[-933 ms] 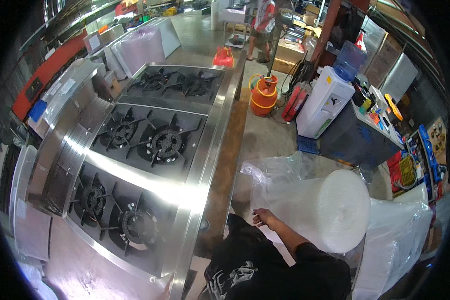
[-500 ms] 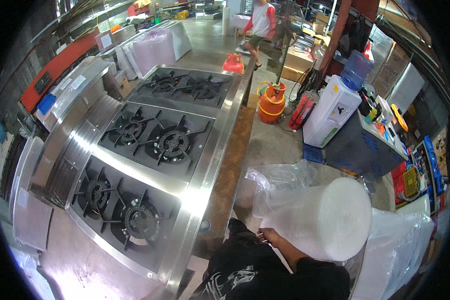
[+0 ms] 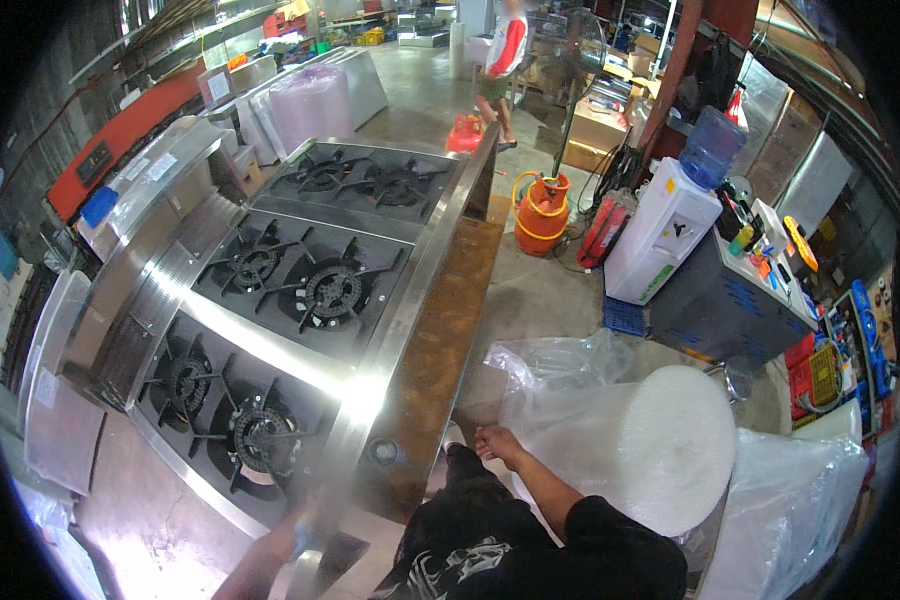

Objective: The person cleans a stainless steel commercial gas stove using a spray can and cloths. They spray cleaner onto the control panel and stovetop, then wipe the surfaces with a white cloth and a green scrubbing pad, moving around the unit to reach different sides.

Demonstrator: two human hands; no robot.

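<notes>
A long stainless-steel cooking range with several black gas burners runs away from me on the left. My left hand is at its near front edge, smeared by motion. A faint bluish patch shows by its fingers, and I cannot make out whether it holds anything. My right hand hangs at my right side with its fingers curled, between the range and a large roll of bubble wrap. Whatever may be inside those fingers is hidden.
Loose clear plastic sheeting lies on the floor behind the roll. An orange gas cylinder, a red fire extinguisher and a white water dispenser stand further off. A person is walking at the back, near a red cylinder.
My left forearm has come into view at the range's near edge. My right hand has moved left and slightly up, its fingers more curled. The person at the back has shifted slightly left.
</notes>
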